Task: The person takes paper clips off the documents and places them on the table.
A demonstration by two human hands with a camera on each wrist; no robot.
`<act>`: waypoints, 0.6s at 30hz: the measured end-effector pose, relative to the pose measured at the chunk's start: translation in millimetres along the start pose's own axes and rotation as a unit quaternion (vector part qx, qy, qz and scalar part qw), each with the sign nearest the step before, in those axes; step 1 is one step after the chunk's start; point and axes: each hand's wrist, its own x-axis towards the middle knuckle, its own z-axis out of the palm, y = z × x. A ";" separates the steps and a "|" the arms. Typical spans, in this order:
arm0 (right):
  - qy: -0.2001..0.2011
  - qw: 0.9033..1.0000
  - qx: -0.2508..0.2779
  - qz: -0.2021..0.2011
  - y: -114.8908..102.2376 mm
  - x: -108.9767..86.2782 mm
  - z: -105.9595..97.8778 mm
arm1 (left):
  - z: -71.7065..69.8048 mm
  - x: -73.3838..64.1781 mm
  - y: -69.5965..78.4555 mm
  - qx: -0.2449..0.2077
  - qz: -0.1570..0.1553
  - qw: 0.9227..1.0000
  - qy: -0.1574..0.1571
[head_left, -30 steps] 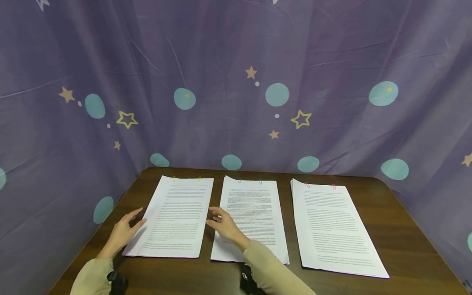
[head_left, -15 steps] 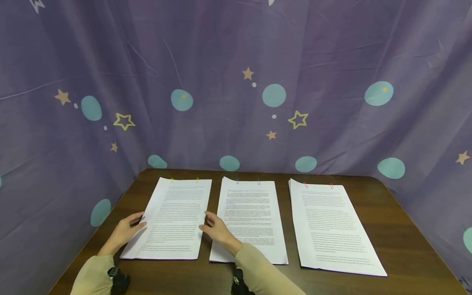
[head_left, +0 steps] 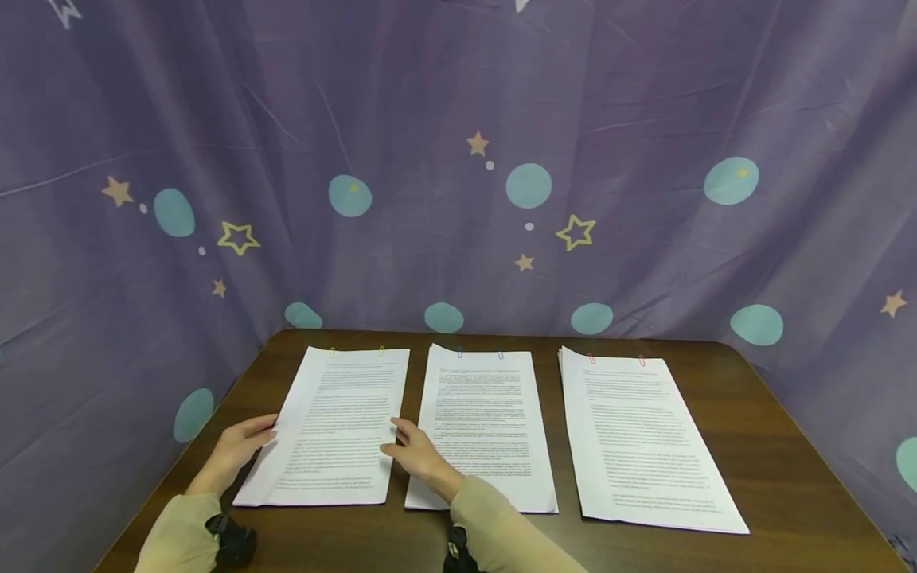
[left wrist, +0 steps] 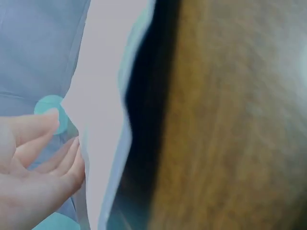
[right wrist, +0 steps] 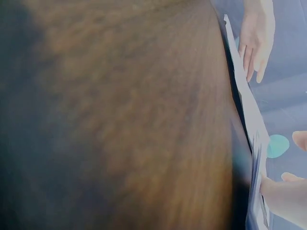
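Note:
A stack of printed paper [head_left: 344, 430] lies at the left of the table, with two yellow paper clips [head_left: 382, 351] on its far edge. My left hand [head_left: 232, 454] is at its left edge. In the left wrist view the fingertips [left wrist: 76, 146] meet the paper's edge while the thumb stands apart. My right hand [head_left: 419, 454] is at the stack's right edge, above the middle stack's left margin. In the right wrist view a finger [right wrist: 268, 189] touches the paper and the thumb is raised away from it. Neither hand visibly pinches the sheets.
A middle paper stack [head_left: 487, 430] carries two blue paper clips [head_left: 501, 353]. Farther right lies a third stack [head_left: 652, 446] with red paper clips [head_left: 641, 360]. The brown wooden table [head_left: 774, 477] ends at a purple curtain [head_left: 630, 263] behind and beside it.
My right hand has moved left and slightly nearer to me, up to the left stack's right edge. My left hand has shifted slightly at the left edge. The stacks look the same.

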 end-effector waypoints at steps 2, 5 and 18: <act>0.006 1.000 0.003 -0.001 -0.2 -0.8 0.1 | -1.6 3.4 -1.9 -0.028 -0.021 0.999 0.005; 0.015 1.000 0.004 -0.001 -0.7 -1.6 0.0 | -3.7 8.5 -3.3 -0.066 -0.038 0.997 0.016; 0.025 1.000 0.002 0.007 0.6 -0.6 2.6 | -9.4 6.5 4.5 -0.065 -0.088 0.994 -0.030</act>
